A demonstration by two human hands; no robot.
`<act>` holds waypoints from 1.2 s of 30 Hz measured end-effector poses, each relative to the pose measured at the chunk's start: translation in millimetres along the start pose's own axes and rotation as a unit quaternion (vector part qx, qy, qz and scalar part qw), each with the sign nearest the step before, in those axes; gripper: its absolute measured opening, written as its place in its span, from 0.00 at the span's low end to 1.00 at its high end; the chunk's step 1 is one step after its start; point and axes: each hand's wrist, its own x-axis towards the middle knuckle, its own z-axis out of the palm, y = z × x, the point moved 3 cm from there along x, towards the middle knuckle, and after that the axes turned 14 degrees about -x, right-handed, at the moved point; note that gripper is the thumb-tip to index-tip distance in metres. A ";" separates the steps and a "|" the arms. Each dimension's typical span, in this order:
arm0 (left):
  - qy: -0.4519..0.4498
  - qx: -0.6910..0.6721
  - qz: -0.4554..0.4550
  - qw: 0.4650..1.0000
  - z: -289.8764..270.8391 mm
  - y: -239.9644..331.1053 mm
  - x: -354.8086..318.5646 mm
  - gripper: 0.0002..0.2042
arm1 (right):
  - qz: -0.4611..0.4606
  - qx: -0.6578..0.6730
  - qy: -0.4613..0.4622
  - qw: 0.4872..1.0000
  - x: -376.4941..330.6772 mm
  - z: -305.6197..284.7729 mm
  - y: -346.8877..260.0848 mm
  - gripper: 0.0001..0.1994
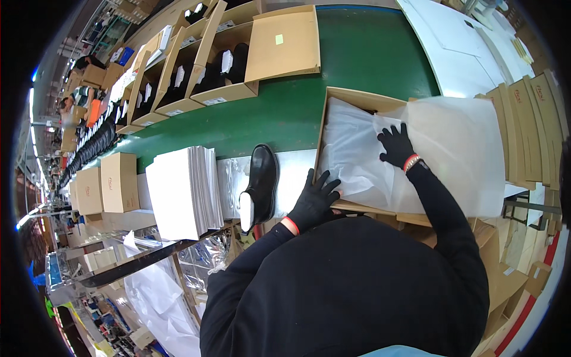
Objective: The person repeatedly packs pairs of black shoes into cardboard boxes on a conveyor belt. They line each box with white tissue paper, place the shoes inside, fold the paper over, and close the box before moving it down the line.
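An open cardboard box stands before me, lined with thin white tissue paper that spills over its right side. My right hand, in a black glove, lies on the tissue inside the box with its fingers spread. At the box's near left corner, my left hand rests with fingers apart, also black-gloved. What lies beneath the paper is mostly hidden. To the left of that hand, a black leather boot with white paper stuffed in its top lies on the metal worktop.
A tall stack of white paper sheets stands left of the boot. Open boxes holding black boots line the far side of the green conveyor belt. Upright cardboard boxes crowd the right. Closed boxes stand at the left.
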 end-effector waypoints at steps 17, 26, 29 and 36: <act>0.472 0.274 -0.430 0.720 -218.8 -261.9 -350.2 0.47 | 0.016 0.442 0.059 0.895 -85.9 -85.0 -159.7 0.16; 0.418 0.172 -0.632 0.630 -238.4 -261.2 -397.0 0.46 | 0.031 0.372 -0.002 0.928 -78.4 -84.9 -191.5 0.16; 0.442 0.160 -0.595 0.652 -243.4 -267.0 -393.4 0.39 | 0.014 0.378 0.006 0.926 -80.0 -71.9 -198.7 0.18; 0.611 -0.116 -0.203 0.756 -333.5 -171.3 -297.0 0.07 | 0.012 0.439 -0.038 0.898 -97.7 -75.8 -190.4 0.14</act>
